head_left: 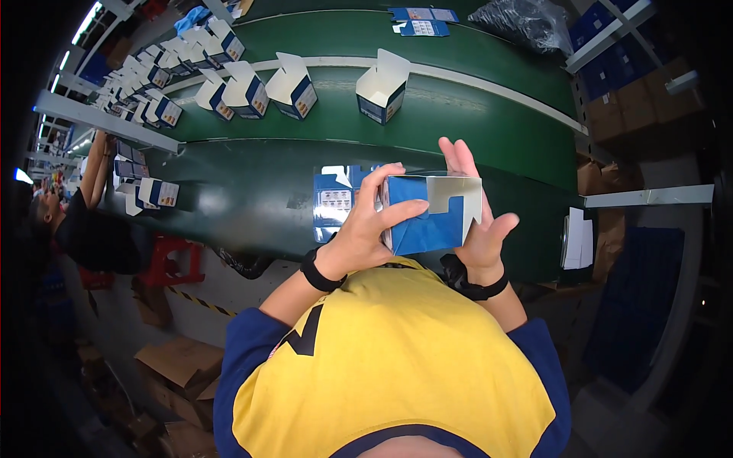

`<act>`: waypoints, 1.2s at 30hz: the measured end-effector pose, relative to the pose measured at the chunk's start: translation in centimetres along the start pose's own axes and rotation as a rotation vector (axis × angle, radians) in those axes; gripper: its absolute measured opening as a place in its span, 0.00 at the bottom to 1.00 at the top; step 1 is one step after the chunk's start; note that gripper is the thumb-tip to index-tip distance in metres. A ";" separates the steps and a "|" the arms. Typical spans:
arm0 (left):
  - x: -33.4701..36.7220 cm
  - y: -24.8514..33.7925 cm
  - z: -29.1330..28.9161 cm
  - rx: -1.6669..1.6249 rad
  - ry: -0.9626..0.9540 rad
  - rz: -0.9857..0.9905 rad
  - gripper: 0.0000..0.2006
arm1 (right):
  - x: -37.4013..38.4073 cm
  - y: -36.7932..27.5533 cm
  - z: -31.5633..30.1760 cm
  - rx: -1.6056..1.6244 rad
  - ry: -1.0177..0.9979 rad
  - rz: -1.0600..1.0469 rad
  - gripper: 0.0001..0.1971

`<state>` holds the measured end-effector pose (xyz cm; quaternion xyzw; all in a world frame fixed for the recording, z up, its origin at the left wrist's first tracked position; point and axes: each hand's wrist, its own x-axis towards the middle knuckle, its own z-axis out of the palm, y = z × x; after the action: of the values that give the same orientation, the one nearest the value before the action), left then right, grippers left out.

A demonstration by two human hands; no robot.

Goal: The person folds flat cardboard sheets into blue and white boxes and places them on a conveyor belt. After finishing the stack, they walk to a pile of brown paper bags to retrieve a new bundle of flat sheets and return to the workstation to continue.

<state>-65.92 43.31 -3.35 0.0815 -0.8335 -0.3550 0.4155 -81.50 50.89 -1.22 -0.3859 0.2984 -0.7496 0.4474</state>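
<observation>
Cardboard folding is under way at a green conveyor belt: both hands hold one small blue-and-white carton up in front of the chest, above the belt's near edge. The left hand wraps the carton's left side, its grip closed on it with fingers across the top edge and thumb pressed on the blue face. The right hand backs the right side, palm flat against the white panel and fingers raised behind it, so its grip also holds the carton. The carton already stands squared into a box shape, yet a notched flap at its upper right edge is not tucked in, so closing that end looks like the part left to do. Just behind the left hand a stack of flat blue blanks lies on the belt, not yet folded. Further out, a row of erected cartons with open flaps rides the belt toward the upper left, where another person's arm reaches in.
</observation>
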 end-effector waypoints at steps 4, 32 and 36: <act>0.1 0.3 -0.5 0.013 -0.049 -0.073 0.32 | -0.1 -0.3 -0.8 -0.045 -0.072 0.137 0.32; 2.0 2.2 -2.3 0.047 -0.248 -0.111 0.52 | 0.2 -0.7 -1.4 -0.735 -0.292 0.055 0.25; 2.3 2.1 -0.6 0.045 -0.204 -0.123 0.57 | -0.1 -1.0 -1.1 -0.455 -0.104 0.058 0.25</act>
<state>-66.64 43.57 -0.26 0.1051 -0.8727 -0.3674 0.3038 -82.81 51.54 -1.00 -0.5059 0.4472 -0.6290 0.3852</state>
